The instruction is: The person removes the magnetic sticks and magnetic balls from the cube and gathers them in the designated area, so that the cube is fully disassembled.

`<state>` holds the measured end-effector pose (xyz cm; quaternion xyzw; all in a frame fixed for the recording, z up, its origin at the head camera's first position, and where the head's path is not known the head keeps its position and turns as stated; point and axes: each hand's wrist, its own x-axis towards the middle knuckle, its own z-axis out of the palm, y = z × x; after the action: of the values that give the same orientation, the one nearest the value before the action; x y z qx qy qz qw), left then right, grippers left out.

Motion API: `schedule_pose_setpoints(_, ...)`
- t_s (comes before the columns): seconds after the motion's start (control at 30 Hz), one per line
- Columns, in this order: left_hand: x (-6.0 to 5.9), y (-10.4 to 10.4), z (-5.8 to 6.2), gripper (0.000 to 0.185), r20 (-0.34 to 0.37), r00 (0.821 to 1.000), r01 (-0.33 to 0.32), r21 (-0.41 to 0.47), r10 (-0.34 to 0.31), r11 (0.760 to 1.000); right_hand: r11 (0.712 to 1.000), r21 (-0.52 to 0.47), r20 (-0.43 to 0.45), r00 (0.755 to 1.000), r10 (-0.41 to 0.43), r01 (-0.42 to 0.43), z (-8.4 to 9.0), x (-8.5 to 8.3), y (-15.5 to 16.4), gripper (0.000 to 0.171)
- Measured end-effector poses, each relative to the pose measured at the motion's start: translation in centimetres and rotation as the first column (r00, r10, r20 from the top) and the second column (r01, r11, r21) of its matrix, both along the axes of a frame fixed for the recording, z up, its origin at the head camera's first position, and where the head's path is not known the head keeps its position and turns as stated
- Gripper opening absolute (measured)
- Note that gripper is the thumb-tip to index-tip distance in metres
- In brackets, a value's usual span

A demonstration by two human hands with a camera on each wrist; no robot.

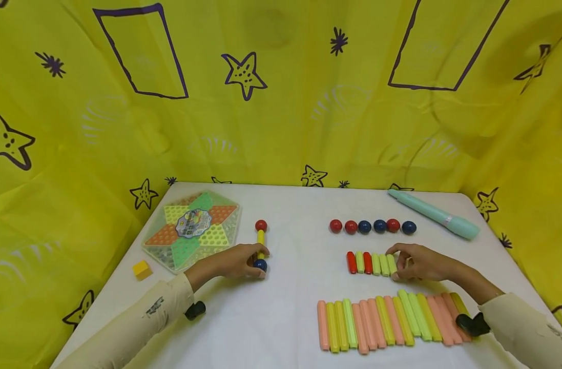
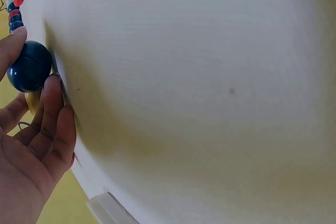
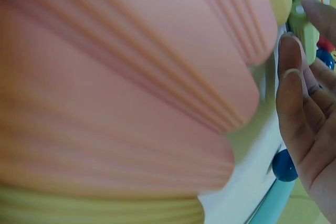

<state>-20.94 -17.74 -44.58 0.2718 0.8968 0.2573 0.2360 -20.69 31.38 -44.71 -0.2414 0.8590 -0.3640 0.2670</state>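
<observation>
Head view: the left hand [image 1: 236, 262] curls its fingers round the blue ball [image 1: 260, 265] at the near end of a yellow stick [image 1: 261, 239]; a red ball [image 1: 261, 225] caps the far end, at 12 o'clock from the hand. The right hand [image 1: 419, 262] pinches the rightmost of a row of short sticks [image 1: 372, 263], at 9 o'clock from it. A row of balls [image 1: 372, 226] lies at 12 o'clock of these, a band of long sticks [image 1: 391, 320] at 6 o'clock. A teal pen [image 1: 435, 214] lies at 2 o'clock on the table [image 1: 290, 312], a star board [image 1: 191, 229] at 10 o'clock, a yellow cube [image 1: 142, 269] beside it.

Left wrist view: thumb and fingers [image 2: 52, 114] touch the blue ball [image 2: 29, 66], loosely curled.

Right wrist view: long sticks [image 3: 131, 77] fill the frame, blurred; the fingertips [image 3: 291, 64] rest on a green stick [image 3: 304, 24] at 1 o'clock.
</observation>
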Motion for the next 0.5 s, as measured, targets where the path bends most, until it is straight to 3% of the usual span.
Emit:
schedule_pose_setpoints(0.33, -0.2, -0.2, -0.4, 0.050, -0.001, 1.000, 0.007, 0.008, -0.007, 1.000, 1.000, -0.007, 0.038, 0.999, -0.017, 0.017, 0.9, -0.1, 0.3, 0.063)
schedule_pose_setpoints(0.5, -0.4, -0.2, -0.3, 0.050, 0.006, 1.000, 0.011, 0.006, -0.011, 1.000, 1.000, -0.027, -0.047, 0.999, -0.007, 0.006, 2.6, -1.2, 0.0, 0.052)
